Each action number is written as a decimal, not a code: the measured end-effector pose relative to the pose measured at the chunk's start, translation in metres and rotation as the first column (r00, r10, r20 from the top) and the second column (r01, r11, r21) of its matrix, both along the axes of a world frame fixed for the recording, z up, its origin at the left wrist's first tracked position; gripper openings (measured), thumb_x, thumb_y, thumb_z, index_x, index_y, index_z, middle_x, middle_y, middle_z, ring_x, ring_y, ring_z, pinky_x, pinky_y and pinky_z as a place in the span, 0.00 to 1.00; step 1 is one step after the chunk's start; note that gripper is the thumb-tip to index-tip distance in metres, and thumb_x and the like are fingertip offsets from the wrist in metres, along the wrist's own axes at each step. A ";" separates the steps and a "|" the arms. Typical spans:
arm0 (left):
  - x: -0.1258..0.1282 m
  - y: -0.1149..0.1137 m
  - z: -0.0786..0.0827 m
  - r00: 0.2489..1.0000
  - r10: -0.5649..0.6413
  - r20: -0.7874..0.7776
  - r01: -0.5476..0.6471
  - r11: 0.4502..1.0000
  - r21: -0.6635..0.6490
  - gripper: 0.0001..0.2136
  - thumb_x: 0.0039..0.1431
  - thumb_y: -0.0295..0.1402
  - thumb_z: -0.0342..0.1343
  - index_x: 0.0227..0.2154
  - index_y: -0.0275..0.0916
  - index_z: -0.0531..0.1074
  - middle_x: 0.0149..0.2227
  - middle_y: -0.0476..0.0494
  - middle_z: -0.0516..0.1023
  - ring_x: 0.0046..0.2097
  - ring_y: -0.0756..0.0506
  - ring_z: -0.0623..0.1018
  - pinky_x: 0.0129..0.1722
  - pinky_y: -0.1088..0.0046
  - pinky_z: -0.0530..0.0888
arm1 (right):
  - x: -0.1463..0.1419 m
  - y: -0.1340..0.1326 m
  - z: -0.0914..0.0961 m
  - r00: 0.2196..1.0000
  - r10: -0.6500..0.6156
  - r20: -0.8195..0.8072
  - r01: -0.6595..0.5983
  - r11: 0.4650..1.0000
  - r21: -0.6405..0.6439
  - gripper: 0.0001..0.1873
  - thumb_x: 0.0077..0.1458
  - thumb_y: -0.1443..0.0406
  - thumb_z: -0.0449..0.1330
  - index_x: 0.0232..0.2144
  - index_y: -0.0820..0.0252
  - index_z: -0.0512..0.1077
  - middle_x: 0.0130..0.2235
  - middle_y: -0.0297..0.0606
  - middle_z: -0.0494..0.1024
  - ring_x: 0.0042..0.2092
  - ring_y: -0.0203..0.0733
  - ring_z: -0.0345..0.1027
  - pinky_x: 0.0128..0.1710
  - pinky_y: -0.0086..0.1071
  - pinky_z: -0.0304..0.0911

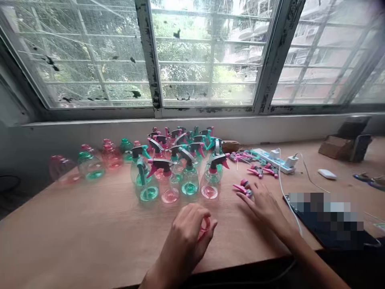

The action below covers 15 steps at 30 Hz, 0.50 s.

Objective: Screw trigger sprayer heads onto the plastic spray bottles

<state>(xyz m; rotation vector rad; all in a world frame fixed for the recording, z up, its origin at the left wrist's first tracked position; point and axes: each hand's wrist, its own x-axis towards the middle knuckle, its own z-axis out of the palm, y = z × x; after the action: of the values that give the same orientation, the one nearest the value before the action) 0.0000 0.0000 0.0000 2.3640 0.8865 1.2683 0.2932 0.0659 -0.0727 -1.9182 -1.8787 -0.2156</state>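
Observation:
My left hand is wrapped round a clear red spray bottle near the table's front edge. Only the open neck of that bottle shows between thumb and fingers; the hand hides its body. My right hand reaches over the table with fingers stretched out, beside a pink and grey spray head. Whether its fingertips touch that spray head I cannot tell. Ahead of my hands stand several green and red spray bottles with trigger heads on, among them a red bottle and a green bottle.
Bottles without heads, such as a green one, stand at the left. More spray heads lie near a white power strip with cables. At the right are a dark device, a white mouse-like object and a cardboard box.

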 end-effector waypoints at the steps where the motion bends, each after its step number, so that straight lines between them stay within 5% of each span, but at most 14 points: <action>1: -0.003 -0.005 -0.007 1.000 0.008 0.027 -0.008 1.000 -0.006 0.05 0.67 0.24 0.55 0.41 0.41 0.71 0.36 0.47 0.76 0.38 0.46 0.78 0.40 0.72 0.73 | -0.002 -0.003 -0.005 1.000 -0.006 -0.002 0.006 1.000 0.000 0.27 0.65 0.50 0.57 0.56 0.62 0.69 0.51 0.54 0.75 0.53 0.64 0.71 0.51 0.50 0.69; 6: -0.013 -0.020 -0.033 0.994 0.010 0.104 -0.009 1.000 -0.007 0.17 0.66 0.25 0.54 0.55 0.43 0.64 0.45 0.45 0.77 0.46 0.45 0.79 0.49 0.71 0.74 | -0.011 -0.018 -0.023 1.000 -0.023 -0.001 0.023 1.000 -0.019 0.25 0.68 0.53 0.54 0.60 0.59 0.66 0.61 0.58 0.69 0.60 0.66 0.66 0.53 0.54 0.67; 15: -0.003 -0.017 -0.054 0.992 0.046 0.114 -0.030 0.990 -0.140 0.32 0.62 0.30 0.64 0.64 0.47 0.56 0.59 0.40 0.69 0.61 0.39 0.71 0.63 0.61 0.67 | -0.033 -0.048 -0.025 0.999 -0.033 -0.001 0.033 0.999 -0.005 0.20 0.65 0.54 0.58 0.54 0.57 0.69 0.50 0.51 0.74 0.51 0.64 0.71 0.51 0.54 0.67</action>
<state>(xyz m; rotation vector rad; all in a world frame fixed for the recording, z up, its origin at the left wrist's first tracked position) -0.0032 -0.0173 -0.0537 2.1536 0.9542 1.3011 0.2597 0.0178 -0.0973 -1.9532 -1.8498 -0.2208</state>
